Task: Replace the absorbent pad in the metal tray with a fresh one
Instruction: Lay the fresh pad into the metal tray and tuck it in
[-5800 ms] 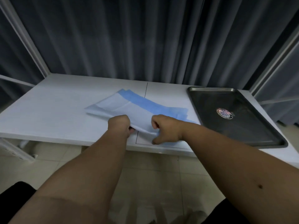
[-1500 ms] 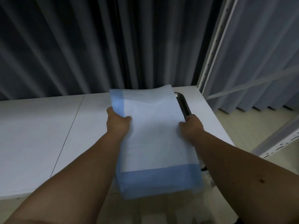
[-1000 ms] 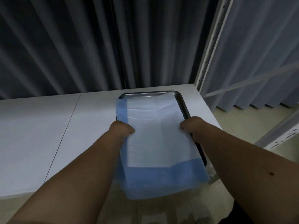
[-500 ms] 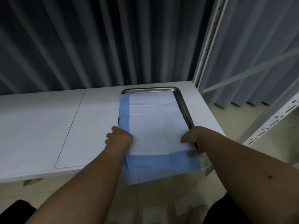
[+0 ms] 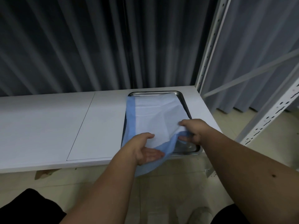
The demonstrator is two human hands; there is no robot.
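White table (image 5: 48, 126), dark curtain (image 5: 80, 46) behind; left hand (image 5: 142, 147) and right hand (image 5: 192, 130) each grip the pad (image 5: 155, 113) over the tray (image 5: 186, 151).

Head camera looks forward and down, near the table (image 5: 48, 126).

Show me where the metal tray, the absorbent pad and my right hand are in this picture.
metal tray (image 5: 186, 152): head view, bare near right corner of its floor.
absorbent pad (image 5: 155, 113): head view, white middle of the sheet.
right hand (image 5: 194, 129): head view, back of the hand pinching the pad's near edge.
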